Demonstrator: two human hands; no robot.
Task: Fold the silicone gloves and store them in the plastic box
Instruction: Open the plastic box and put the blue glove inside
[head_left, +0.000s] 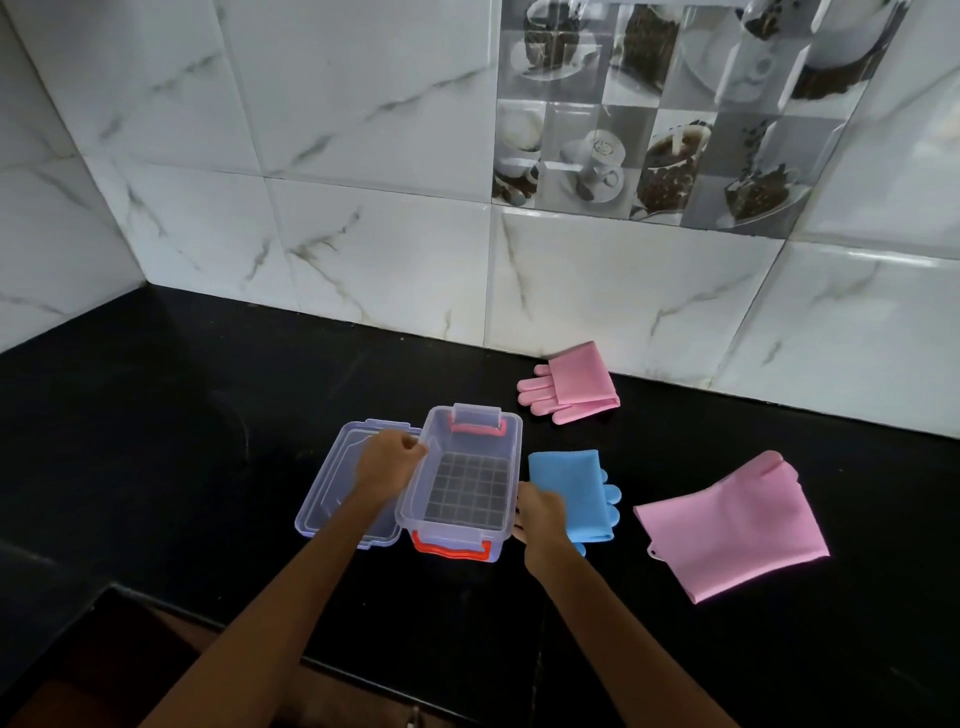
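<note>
A clear plastic box (511, 462) with red latches stands open and empty on the black counter. Its lid (327, 493) lies flat against its left side. My left hand (387, 462) is curled at the box's left rim and grips it. My right hand (543, 519) is at the box's right wall, fingertips touching it, and covers the near left edge of a folded blue silicone glove (571, 483). A folded pink glove (576, 384) lies by the wall behind. Another pink glove (737, 525), larger and loosely folded, lies to the right.
The black counter (156, 415) meets a white marble-tiled wall (363, 234) at the back and left. The counter's front edge (208, 618) runs across the lower left, with a brown cabinet front below it.
</note>
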